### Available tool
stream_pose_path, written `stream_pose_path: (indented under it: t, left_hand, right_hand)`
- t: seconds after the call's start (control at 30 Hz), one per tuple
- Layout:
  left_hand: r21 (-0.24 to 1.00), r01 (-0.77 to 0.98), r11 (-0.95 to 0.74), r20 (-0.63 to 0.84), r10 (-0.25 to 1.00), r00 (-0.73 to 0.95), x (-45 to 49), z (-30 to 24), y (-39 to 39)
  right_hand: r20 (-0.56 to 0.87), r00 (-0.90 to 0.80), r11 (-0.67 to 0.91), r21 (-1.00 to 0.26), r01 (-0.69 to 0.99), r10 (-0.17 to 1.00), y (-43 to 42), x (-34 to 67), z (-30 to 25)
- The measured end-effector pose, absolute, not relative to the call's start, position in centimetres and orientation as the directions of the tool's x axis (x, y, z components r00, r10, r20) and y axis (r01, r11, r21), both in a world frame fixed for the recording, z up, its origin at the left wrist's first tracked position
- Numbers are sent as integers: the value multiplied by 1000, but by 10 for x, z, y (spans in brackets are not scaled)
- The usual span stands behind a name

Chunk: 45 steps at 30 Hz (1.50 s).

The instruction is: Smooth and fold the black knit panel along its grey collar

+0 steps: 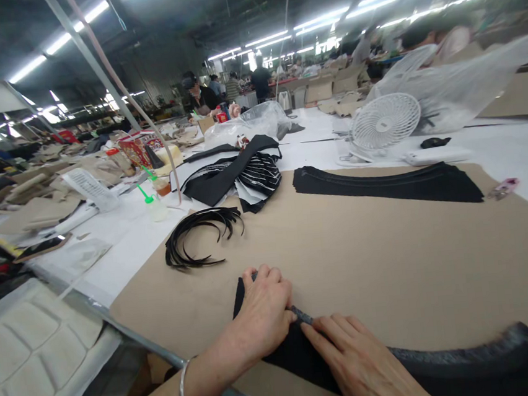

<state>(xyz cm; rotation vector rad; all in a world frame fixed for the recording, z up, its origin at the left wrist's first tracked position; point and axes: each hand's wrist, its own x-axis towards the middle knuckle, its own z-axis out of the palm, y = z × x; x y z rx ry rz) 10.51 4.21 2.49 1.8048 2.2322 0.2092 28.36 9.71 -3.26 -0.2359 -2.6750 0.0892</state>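
A long curved black piece of material [302,356] lies along the front of the table, a greyish band running along its upper edge. My left hand [265,310], with a bangle at the wrist, has its fingers curled over that edge near the piece's left end. Just to the right, my right hand [354,357] rests on the same piece with its fingers stretched out, the fingertips at the edge close to my left thumb. Part of the piece is hidden under both hands.
A tan sheet [335,253] covers the work area. On it lie thin curved black strips [178,250] and a stack of black pieces [384,186]. Behind are a striped black-and-white pile [257,174], a white fan [385,123] and a green-tipped bottle [153,207]. The table edge [152,346] runs along the left front.
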Motion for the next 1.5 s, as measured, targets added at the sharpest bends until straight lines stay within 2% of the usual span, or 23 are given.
stream_pose_path:
  t: [0.17,0.43,0.57,0.7,0.9,1.07,1.17,1.33,1.5]
  left_hand:
    - [278,924,263,-90,965,-247,101,25,40]
    - [328,867,374,-81,926,-369,57,26,15]
    - [341,892,295,-65,955,-291,50,24,13]
    - [329,922,205,-15,977,-212,54,23,19]
    - [292,941,173,-16,984,-176,57,31,26]
    - [272,944,188,-37,982,-185,57,37,29]
    - [304,937,171,-49,985,-164,53,43,30]
    - [434,891,133,-99,990,-100,31,45,38]
    - [493,817,300,-30,944,-328,0,28,42]
  right_hand:
    - [493,-860,989,-2,146,127,96,278,-38]
    - [533,-838,988,22,154,119,96,271,-29]
    - [525,-842,989,5,149,124,95,267,-29]
    - [531,-841,988,43,150,104,94,264,-32]
    - [522,-848,980,107,168,88,92,264,-31]
    - [556,-825,976,101,190,103,92,262,-30]
    - [570,-813,975,84,204,121,91,261,-30]
    - [583,-802,974,75,214,131,91,259,-33]
    - [614,-780,964,113,240,122,92,259,-41]
